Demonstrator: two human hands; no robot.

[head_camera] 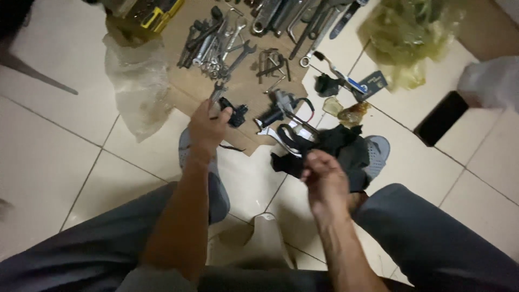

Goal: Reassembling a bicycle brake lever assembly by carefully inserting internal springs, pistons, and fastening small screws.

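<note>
My left hand [208,128] grips a metal wrench [218,92] whose jaw points toward the tool pile, and it touches a small black part [238,114] on the cardboard sheet [243,81]. Lower and to the right, my right hand [323,174] holds a crumpled black cloth [340,148] above my right shoe. Just beyond the cloth lies a metal and black mechanical part [281,108] with a cable loop.
Several wrenches and spanners [221,46] and hex keys [270,62] lie on the cardboard. A clear plastic bag [138,81] sits left, a yellow-green bag [411,38] upper right. A flat black object [440,118] rests on the tiles. My grey shoes [378,154] flank the work.
</note>
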